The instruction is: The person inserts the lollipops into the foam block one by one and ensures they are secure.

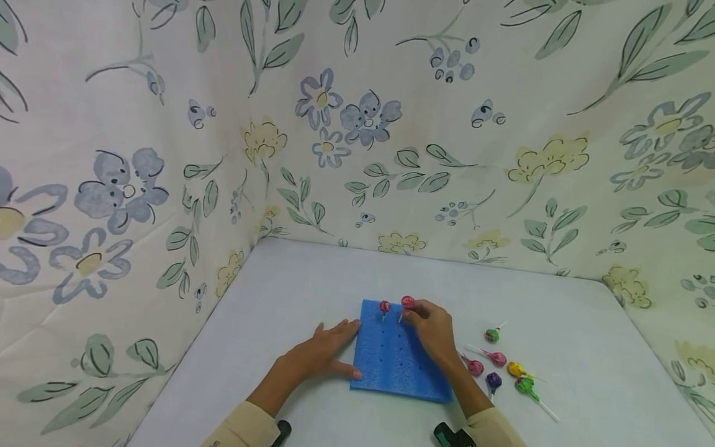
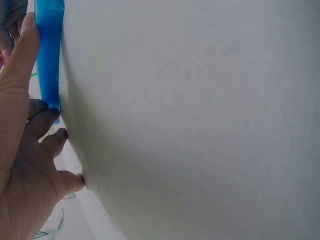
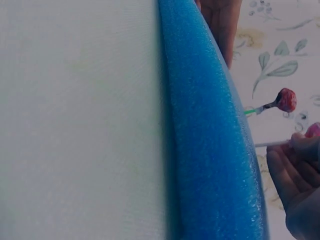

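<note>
A blue foam block (image 1: 391, 372) with several small holes in its top lies on the white table. My left hand (image 1: 318, 355) rests at its left edge, fingers spread, with fingertips and thumb against the foam. Between thumb and fingers, my right hand (image 1: 434, 328) pinches a red lollipop (image 1: 408, 302) over the block's far edge. In the right wrist view its white stick reaches down to the foam; I cannot tell how deep it sits. Another red lollipop (image 3: 286, 100) stands in the foam to the left of the held one, its stick partly green.
To the right of the block lie loose lollipops: a green and red one (image 1: 491, 335), pink ones (image 1: 497, 358), a purple one (image 1: 493, 380), a yellow one (image 1: 514, 369) and a green one (image 1: 525, 385). A floral cloth (image 1: 413, 186) hangs behind the table and along its sides.
</note>
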The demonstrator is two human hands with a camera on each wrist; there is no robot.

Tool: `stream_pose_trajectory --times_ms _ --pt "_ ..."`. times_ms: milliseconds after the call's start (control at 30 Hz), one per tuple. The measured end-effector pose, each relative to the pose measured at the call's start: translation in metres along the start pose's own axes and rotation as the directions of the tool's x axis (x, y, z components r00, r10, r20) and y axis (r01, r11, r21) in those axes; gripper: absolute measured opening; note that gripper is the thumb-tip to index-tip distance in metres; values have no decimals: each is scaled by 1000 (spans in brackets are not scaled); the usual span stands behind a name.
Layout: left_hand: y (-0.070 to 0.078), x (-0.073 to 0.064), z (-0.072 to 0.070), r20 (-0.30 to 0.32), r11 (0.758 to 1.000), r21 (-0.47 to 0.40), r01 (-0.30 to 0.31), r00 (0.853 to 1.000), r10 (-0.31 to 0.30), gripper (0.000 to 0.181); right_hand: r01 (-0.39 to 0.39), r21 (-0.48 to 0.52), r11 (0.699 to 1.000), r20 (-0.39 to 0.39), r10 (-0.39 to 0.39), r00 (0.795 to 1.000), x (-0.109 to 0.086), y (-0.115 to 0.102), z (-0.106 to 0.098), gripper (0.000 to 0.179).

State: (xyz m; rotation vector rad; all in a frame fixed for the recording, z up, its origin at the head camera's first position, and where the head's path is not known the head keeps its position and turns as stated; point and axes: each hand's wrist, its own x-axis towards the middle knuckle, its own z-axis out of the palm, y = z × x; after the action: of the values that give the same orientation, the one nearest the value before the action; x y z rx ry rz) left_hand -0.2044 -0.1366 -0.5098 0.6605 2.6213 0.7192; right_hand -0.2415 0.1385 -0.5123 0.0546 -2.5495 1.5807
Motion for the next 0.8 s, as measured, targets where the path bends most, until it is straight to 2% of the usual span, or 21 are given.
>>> stream_pose_trajectory --times_ms 433,800 --pt "2 -2 -1 -1 1000 -3 -1 1000 1 110 2 4 1000 18 -2 1000 -2 -2 -1 14" --pt "3 -2 -1 4 1000 -10 6 1000 -6 110 44 -59 997 38 -42 998 -1 5 5 11"
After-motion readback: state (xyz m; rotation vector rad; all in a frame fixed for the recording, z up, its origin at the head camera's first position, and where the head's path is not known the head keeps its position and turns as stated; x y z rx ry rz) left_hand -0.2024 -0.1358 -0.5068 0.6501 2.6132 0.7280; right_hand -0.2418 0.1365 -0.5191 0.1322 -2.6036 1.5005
